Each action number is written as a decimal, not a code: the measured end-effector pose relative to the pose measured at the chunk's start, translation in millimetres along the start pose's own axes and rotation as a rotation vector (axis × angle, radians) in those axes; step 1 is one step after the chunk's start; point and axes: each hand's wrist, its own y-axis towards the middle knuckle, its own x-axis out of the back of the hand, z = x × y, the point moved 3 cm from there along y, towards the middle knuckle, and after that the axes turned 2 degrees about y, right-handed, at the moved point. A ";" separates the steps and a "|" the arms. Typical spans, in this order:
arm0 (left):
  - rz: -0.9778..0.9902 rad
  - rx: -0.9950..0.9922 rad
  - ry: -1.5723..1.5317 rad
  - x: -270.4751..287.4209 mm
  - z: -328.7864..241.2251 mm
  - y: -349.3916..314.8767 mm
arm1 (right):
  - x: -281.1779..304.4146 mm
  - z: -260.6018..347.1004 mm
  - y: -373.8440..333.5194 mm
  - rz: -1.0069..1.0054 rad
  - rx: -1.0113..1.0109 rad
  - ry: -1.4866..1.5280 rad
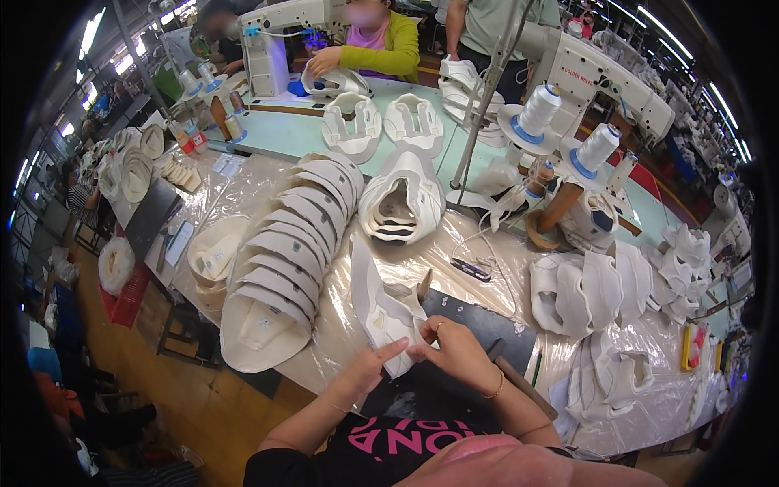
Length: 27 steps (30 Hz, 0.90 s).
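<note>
A white and grey shoe upper (375, 304) is held up in front of me above a dark board. My left hand (372, 372) is closed on its lower edge, the thumb laid along the material. On the same edge, right beside that thumb, my right hand (456, 351) pinches the upper with bent fingers. What lies between the fingertips is too small to make out. Thread snips (471, 270) lie beyond the upper on the plastic-covered table (495, 294). A hammer's handle (523, 381) rests by my right forearm.
Nested shoe uppers (280, 256) form a long row at left. More uppers (588, 292) are piled at right. Thread cones (535, 112) and a sewing machine (600, 77) stand at the back right. Across the table, a person in a yellow-green sleeve (377, 58) handles another upper.
</note>
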 end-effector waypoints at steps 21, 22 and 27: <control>0.091 0.081 0.068 -3.8 16.9 17.7 | -14.4 -53.1 4.5 -0.114 -0.186 0.357; 0.060 0.061 0.072 -4.3 17.9 18.1 | -13.1 -49.9 2.9 -0.148 -0.152 0.321; -0.065 0.001 0.059 -7.3 18.8 24.0 | -10.8 -43.5 0.5 -0.228 -0.149 0.295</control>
